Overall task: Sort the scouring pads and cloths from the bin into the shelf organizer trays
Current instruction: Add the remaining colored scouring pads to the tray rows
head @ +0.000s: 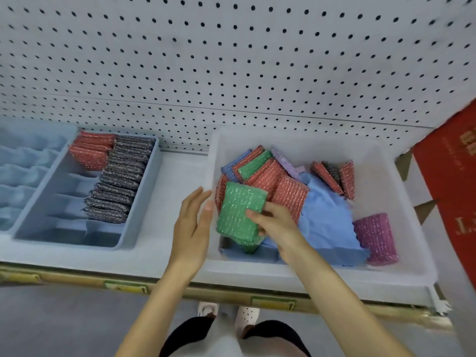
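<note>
Right grip (268, 222) pinches a green pad (239, 210), perhaps two stacked, over the bin (373, 275), among red pads (291, 194) and blue cloth (327, 217). Left grip (192, 225) is released just outside the bin's wall, with the tray (143, 197) further left.

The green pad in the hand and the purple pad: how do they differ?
The right hand pinches the green pad; no hand touches the purple pad. The green pad is at the bin's left side, the purple pad near its right wall. Both are sparkly rectangular pads.
</note>
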A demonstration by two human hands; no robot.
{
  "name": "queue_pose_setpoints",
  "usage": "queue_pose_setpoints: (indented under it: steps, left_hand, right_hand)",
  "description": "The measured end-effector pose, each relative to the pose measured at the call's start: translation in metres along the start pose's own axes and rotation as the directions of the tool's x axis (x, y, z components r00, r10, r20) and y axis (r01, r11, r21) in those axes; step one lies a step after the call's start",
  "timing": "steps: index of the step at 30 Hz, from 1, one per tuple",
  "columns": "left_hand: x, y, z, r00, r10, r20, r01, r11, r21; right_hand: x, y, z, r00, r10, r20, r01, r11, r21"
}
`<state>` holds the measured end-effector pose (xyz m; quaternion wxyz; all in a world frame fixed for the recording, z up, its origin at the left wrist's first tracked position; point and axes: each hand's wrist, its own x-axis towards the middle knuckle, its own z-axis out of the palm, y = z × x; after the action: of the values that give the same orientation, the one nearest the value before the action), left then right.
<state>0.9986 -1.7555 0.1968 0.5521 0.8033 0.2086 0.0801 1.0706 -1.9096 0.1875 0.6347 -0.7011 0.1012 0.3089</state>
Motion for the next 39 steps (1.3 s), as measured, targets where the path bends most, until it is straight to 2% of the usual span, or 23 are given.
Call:
queue_pose_setpoints:
  steps: [2, 5, 7, 9, 10, 11, 12, 13, 14, 15, 16, 17, 18, 20, 23, 24, 26, 28, 30, 32, 36, 39]
  left_hand:
    - [0.000, 0.009, -0.004, 1.000, -0.005, 0.031, 0.007, 0.998, -0.067]
    - [0.003, 0.021, -0.007, 0.990, -0.040, 0.136, 0.074, 0.964, -0.255]
    - [0.005, 0.026, -0.011, 0.993, -0.049, 0.111, 0.079, 0.955, -0.285]
    - [0.008, 0.025, -0.019, 0.997, -0.074, 0.026, 0.079, 0.944, -0.320]
    - [0.008, 0.022, -0.025, 0.996, -0.092, -0.012, 0.083, 0.939, -0.335]
    - [0.009, 0.019, -0.031, 0.993, -0.111, -0.034, 0.093, 0.935, -0.343]
    - [0.009, 0.014, -0.037, 0.991, -0.130, -0.035, 0.110, 0.931, -0.347]
    - [0.008, 0.007, -0.041, 0.989, -0.146, -0.027, 0.127, 0.928, -0.350]
    - [0.007, 0.002, -0.044, 0.987, -0.157, -0.020, 0.140, 0.924, -0.356]
    - [0.005, -0.001, -0.046, 0.986, -0.165, -0.018, 0.147, 0.920, -0.362]
    - [0.003, -0.004, -0.048, 0.985, -0.173, -0.019, 0.154, 0.917, -0.367]
    - [0.000, -0.005, -0.049, 0.984, -0.179, -0.024, 0.158, 0.915, -0.372]
    - [-0.002, -0.006, -0.050, 0.983, -0.184, -0.026, 0.161, 0.912, -0.376]
    - [-0.005, -0.009, -0.051, 0.982, -0.187, -0.029, 0.162, 0.910, -0.380]
    - [-0.005, -0.011, -0.054, 0.985, -0.166, -0.037, 0.139, 0.913, -0.383]
    - [-0.005, -0.010, -0.054, 0.986, -0.161, -0.044, 0.132, 0.915, -0.382]
    - [-0.005, -0.007, -0.051, 0.986, -0.160, -0.041, 0.133, 0.917, -0.377]
    - [-0.006, -0.001, -0.043, 0.989, -0.148, -0.012, 0.132, 0.916, -0.379]
    - [-0.007, 0.006, -0.031, 0.992, -0.124, 0.028, 0.126, 0.925, -0.358]
    - [-0.009, 0.014, -0.016, 0.990, -0.106, 0.088, 0.131, 0.923, -0.362]
    - [-0.020, 0.031, 0.011, 0.972, -0.069, 0.224, 0.156, 0.905, -0.397]
    - [-0.024, 0.033, 0.021, 0.957, -0.069, 0.282, 0.187, 0.889, -0.419]
  right_hand:
    - [-0.008, -0.011, -0.007, 0.994, -0.103, 0.036, 0.102, 0.994, 0.037]
    - [-0.020, -0.026, -0.005, 0.967, -0.179, 0.181, 0.187, 0.982, -0.027]
    - [-0.021, -0.030, -0.001, 0.961, -0.199, 0.193, 0.202, 0.979, 0.002]
    - [-0.016, -0.026, -0.004, 0.971, -0.197, 0.133, 0.194, 0.980, 0.038]
    - [-0.011, -0.022, -0.007, 0.976, -0.204, 0.082, 0.208, 0.977, -0.050]
    - [-0.004, -0.014, -0.011, 0.976, -0.218, 0.030, 0.218, 0.941, -0.259]
    - [0.003, -0.005, -0.013, 0.974, -0.226, 0.013, 0.201, 0.838, -0.507]
    - [0.008, 0.005, -0.013, 0.975, -0.219, 0.021, 0.170, 0.686, -0.708]
    - [0.013, 0.014, -0.009, 0.980, -0.196, 0.036, 0.138, 0.540, -0.830]
    - [0.016, 0.021, -0.004, 0.983, -0.175, 0.051, 0.124, 0.438, -0.890]
    - [0.020, 0.025, 0.002, 0.985, -0.164, 0.060, 0.120, 0.386, -0.915]
    - [0.023, 0.026, 0.007, 0.985, -0.164, 0.059, 0.118, 0.376, -0.919]
    - [0.027, 0.024, 0.011, 0.986, -0.161, 0.046, 0.112, 0.425, -0.898]
    - [0.028, 0.017, 0.015, 0.991, -0.123, 0.043, 0.108, 0.594, -0.797]
    - [0.013, 0.008, 0.007, 0.991, -0.116, 0.073, 0.136, 0.759, -0.637]
    - [0.006, 0.007, 0.001, 0.991, -0.122, 0.060, 0.135, 0.842, -0.522]
    - [-0.012, 0.004, -0.009, 0.997, -0.065, 0.046, 0.072, 0.984, -0.161]
    - [-0.025, 0.000, -0.017, 0.998, -0.026, 0.060, 0.017, 0.988, 0.156]
    - [-0.034, -0.001, -0.020, 0.997, -0.059, 0.058, 0.037, 0.944, 0.327]
    - [-0.040, -0.002, -0.018, 0.995, -0.085, 0.046, 0.059, 0.912, 0.406]
    - [-0.048, 0.001, -0.012, 0.995, -0.086, 0.052, 0.051, 0.876, 0.479]
    - [-0.051, 0.005, -0.011, 0.997, -0.077, 0.005, 0.064, 0.861, 0.505]
